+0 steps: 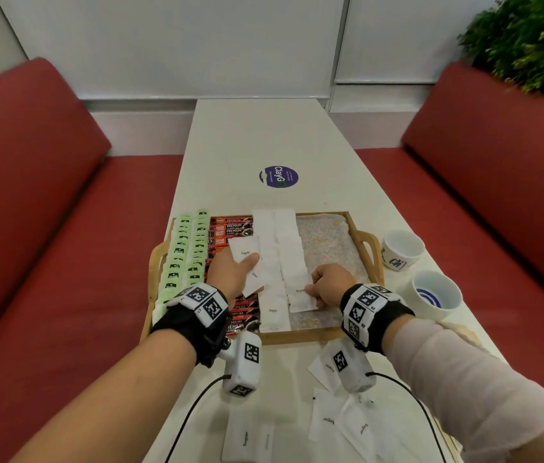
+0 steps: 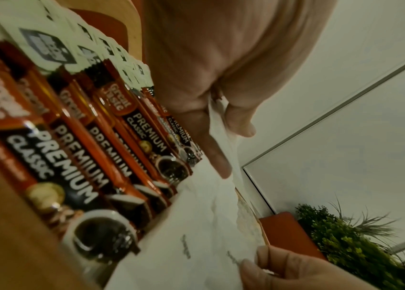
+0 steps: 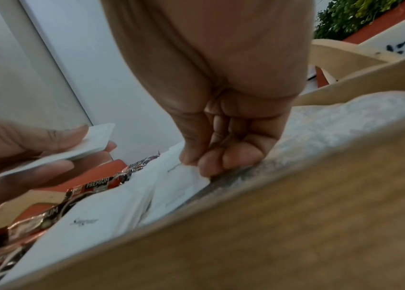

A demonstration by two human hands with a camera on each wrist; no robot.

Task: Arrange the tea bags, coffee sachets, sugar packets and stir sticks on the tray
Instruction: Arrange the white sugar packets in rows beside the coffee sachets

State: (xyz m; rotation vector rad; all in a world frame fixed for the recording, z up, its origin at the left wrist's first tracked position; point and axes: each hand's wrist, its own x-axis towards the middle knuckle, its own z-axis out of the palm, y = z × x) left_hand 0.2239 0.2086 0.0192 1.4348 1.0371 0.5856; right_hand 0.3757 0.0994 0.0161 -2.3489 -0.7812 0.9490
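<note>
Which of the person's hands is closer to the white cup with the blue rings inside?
The right hand. It pinches a white sugar packet on the wooden tray, towards the ringed white cup. The left hand holds packets over the coffee sachets, farther away.

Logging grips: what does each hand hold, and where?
Left hand holds sugar packets by their near ends; right hand pinches a tray-row sugar packet at its right edge.

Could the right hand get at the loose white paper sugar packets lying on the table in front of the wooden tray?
Probably not yet: the right hand pinches a white sugar packet on the wooden tray. The loose packets lie uncovered beneath that forearm.
</note>
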